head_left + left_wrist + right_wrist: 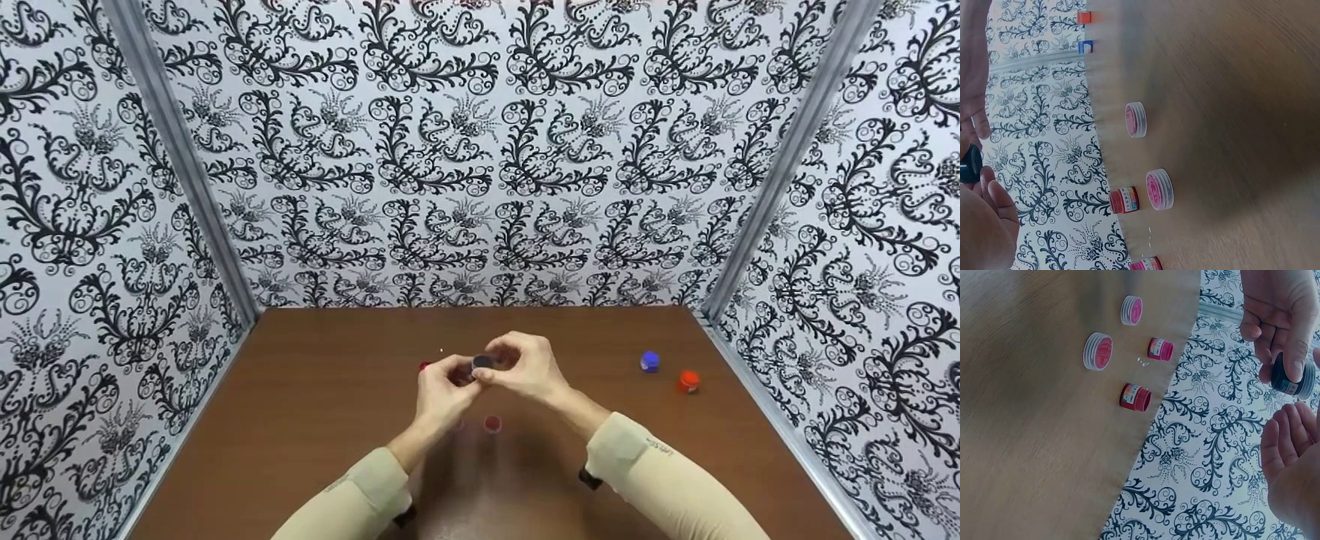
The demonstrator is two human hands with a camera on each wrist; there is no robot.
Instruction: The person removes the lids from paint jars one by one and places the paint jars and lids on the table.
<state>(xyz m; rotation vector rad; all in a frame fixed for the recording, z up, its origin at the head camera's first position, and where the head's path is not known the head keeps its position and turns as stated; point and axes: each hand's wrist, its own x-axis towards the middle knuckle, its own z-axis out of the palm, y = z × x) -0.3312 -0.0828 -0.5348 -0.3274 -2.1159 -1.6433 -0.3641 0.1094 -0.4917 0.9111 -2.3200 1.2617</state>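
A small jar of black paint [482, 363] with a clear ribbed lid [1307, 381] is held up above the table between both hands. My left hand [441, 396] grips the dark body, its thumb lying across the label in the right wrist view. My right hand [534, 369] has its thumb at the near rim and its index finger arched to the far side, pinching the lid. The other fingers of that hand are loosely bent and apart from the jar. Part of the right-hand grip is hidden in the wrist views.
On the brown table [322, 420] lie a red lid [493, 424] and a pink lid [1131, 310]. Beyond them stand lidless red [1135, 397] and pink [1161, 349] jars. Blue [649, 361] and orange [688, 382] jars stand at the right. Patterned walls [465, 150] enclose the table.
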